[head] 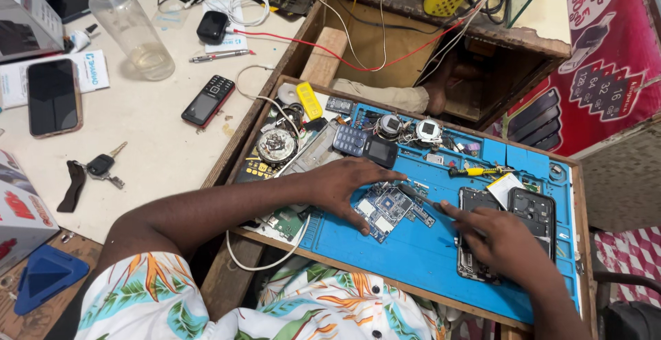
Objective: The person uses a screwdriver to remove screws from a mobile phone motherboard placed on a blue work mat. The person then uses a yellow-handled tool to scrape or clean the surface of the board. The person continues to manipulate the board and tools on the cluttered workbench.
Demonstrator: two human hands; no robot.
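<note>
The left hand [348, 185] lies flat and spread on a blue mat [420, 250], fingers open, pressing down a blue circuit board [385, 209]. The thumb reaches along the board's near edge and the fingers cross its far edge, so the board sits pinned under the palm side, near the middle of the mat. The right hand [499, 243] is closed around a thin tool [413, 194] with a dark handle and a pale metal tip; the tip rests at the board's right far corner. Whether it is tweezers or a driver cannot be told.

Under and just right of the right hand lie 2 opened dark phones [530, 213], side by side, backs off. Far of them is a yellow-handled screwdriver [475, 171]. At the mat's far left sit a small keypad phone [365, 146] and loose round parts. The mat fills a wooden tray [582, 230].

Left of the tray, on the pale table [151, 147]: a black keypad phone [208, 100], a smartphone [53, 97] face up, keys [103, 166], a clear bottle [131, 27] and a pen [220, 55]. A red wire [330, 51] runs across the far side.
</note>
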